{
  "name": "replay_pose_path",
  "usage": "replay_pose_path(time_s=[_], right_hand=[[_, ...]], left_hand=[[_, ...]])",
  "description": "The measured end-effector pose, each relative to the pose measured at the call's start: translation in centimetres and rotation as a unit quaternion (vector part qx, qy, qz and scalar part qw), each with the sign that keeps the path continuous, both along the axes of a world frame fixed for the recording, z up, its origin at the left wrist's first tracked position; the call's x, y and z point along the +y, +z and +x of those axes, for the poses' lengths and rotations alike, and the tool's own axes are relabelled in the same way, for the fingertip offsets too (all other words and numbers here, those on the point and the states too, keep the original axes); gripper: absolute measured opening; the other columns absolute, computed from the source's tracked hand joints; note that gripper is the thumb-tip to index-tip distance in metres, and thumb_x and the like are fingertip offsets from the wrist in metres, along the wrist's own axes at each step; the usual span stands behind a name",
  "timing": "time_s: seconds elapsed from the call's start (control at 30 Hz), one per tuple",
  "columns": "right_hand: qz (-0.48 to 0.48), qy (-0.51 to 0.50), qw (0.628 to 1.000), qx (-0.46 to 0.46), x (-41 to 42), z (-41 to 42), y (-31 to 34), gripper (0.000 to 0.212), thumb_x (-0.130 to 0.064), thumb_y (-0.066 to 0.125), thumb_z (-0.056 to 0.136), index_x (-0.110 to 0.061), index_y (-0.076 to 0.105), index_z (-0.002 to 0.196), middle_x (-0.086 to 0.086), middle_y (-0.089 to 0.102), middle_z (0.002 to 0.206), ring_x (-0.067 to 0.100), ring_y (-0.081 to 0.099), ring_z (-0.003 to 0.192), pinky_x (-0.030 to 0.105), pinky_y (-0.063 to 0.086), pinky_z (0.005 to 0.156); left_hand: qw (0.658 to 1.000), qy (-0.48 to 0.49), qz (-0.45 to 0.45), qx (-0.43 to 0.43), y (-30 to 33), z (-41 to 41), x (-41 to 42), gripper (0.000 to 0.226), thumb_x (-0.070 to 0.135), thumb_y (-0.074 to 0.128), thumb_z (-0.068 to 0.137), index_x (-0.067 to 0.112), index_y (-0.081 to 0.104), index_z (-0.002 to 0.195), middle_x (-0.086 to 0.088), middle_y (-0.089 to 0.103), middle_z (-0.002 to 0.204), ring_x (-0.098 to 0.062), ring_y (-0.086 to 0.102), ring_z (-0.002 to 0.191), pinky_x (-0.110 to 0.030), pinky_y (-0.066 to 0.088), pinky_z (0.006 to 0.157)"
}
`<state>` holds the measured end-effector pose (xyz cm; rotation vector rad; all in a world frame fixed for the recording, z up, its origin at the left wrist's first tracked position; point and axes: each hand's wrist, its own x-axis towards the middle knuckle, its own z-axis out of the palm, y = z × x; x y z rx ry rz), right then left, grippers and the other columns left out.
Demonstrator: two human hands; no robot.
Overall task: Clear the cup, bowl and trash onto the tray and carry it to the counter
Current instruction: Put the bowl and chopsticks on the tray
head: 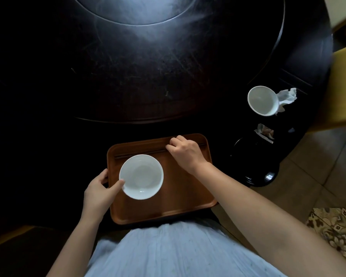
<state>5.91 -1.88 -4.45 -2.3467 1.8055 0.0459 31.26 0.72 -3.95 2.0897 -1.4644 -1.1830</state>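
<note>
I see the dark round tabletop (148, 76) with the brown tray (180, 196) at its near edge. The white bowl (141, 176) sits on the tray's left half. The white cup (263, 100) stands off to the right, a crumpled napkin (286, 96) touching it. My left hand (99, 188) grasps the tray's left rim, thumb against the bowl. My right hand (185, 151) pinches dark chopsticks (140, 153) lying along the far side.

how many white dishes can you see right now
2. The bowl sits on the tray, with the left hand touching its rim. The cup stands on the dark table to the right, beside a crumpled napkin. None look hidden.
</note>
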Motion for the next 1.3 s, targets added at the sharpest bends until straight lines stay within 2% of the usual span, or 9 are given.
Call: replay_pose_path(time_s=[0.33,0.57,0.77,0.9,1.0,1.07,1.13,1.2,1.3], right_hand=[[-0.013,-0.046,0.999,-0.020,-0.3,-1.0,0.0,0.012,0.007,0.067,0.067,-0.005,0.066,0.069,0.010,0.064,0.070,0.027,0.061,0.067,0.029,0.050,0.041],[-0.021,-0.103,0.994,-0.018,-0.6,-2.6,-0.2,0.010,0.007,0.063,0.072,-0.002,0.067,0.073,0.013,0.064,0.072,0.030,0.060,0.070,0.033,0.051,0.044],[-0.052,-0.111,0.992,-0.014,-1.0,-2.6,0.3,0.017,0.006,0.075,0.058,-0.006,0.062,0.056,0.008,0.060,0.057,0.026,0.059,0.055,0.025,0.043,0.034],[-0.062,-0.110,0.992,-0.011,-0.5,-2.5,0.0,0.015,0.004,0.075,0.060,-0.007,0.066,0.065,0.008,0.064,0.063,0.025,0.062,0.060,0.025,0.047,0.036],[-0.069,-0.101,0.992,-0.023,0.5,-2.7,-0.2,0.019,0.002,0.070,0.067,-0.005,0.070,0.085,0.012,0.069,0.081,0.029,0.065,0.075,0.031,0.055,0.047],[-0.081,-0.097,0.992,-0.022,1.5,-3.0,-0.2,0.025,0.001,0.072,0.067,-0.005,0.070,0.092,0.014,0.071,0.090,0.031,0.067,0.082,0.034,0.057,0.054],[-0.091,-0.087,0.992,-0.008,2.5,-3.3,-0.3,0.030,0.001,0.073,0.067,-0.005,0.071,0.096,0.015,0.072,0.096,0.031,0.067,0.088,0.035,0.058,0.060],[-0.084,-0.077,0.993,0.008,3.6,-3.6,-0.6,0.035,0.000,0.072,0.069,-0.005,0.069,0.103,0.016,0.071,0.103,0.031,0.067,0.095,0.037,0.059,0.067],[-0.052,-0.092,0.994,0.009,4.8,-4.1,-1.0,0.042,-0.004,0.067,0.076,-0.006,0.062,0.117,0.017,0.065,0.120,0.033,0.060,0.111,0.042,0.056,0.084]], left_hand=[[1.000,-0.012,0.005,-0.021,-0.3,-0.9,-0.6,0.068,0.024,0.072,0.078,0.006,0.042,0.136,-0.019,0.051,0.136,-0.034,0.048,0.124,-0.048,0.044,0.096],[1.000,-0.023,-0.008,-0.010,-0.4,-2.7,-2.0,0.065,0.025,0.072,0.078,0.006,0.045,0.134,-0.018,0.055,0.132,-0.032,0.051,0.121,-0.041,0.046,0.092],[1.000,-0.023,-0.004,-0.018,-0.5,-3.0,-2.2,0.066,0.026,0.071,0.078,0.006,0.044,0.134,-0.019,0.054,0.132,-0.032,0.051,0.121,-0.041,0.046,0.091],[1.000,-0.017,-0.008,-0.022,0.0,-3.2,-1.8,0.069,0.031,0.070,0.079,0.008,0.041,0.137,-0.016,0.050,0.137,-0.030,0.048,0.124,-0.045,0.044,0.096],[0.998,0.029,-0.035,-0.035,0.7,-3.0,-0.5,0.064,0.036,0.069,0.078,0.012,0.045,0.133,-0.014,0.055,0.125,-0.022,0.058,0.104,-0.036,0.049,0.084],[0.997,0.058,0.038,0.040,0.9,-3.0,0.7,0.053,0.034,0.065,0.082,0.012,0.047,0.127,-0.011,0.061,0.107,-0.016,0.064,0.083,-0.026,0.052,0.065],[0.968,0.104,0.156,0.170,0.9,-3.7,1.7,0.038,0.025,0.059,0.088,0.009,0.048,0.121,-0.011,0.065,0.097,-0.018,0.070,0.075,-0.022,0.054,0.055],[0.941,0.136,0.198,0.237,0.9,-4.3,2.3,0.031,0.017,0.053,0.092,0.008,0.048,0.121,-0.015,0.066,0.101,-0.018,0.072,0.076,-0.020,0.056,0.056],[0.931,0.152,0.190,0.273,1.0,-4.7,2.3,0.033,0.013,0.050,0.093,0.005,0.047,0.126,-0.017,0.065,0.105,-0.018,0.071,0.078,-0.018,0.055,0.057]])
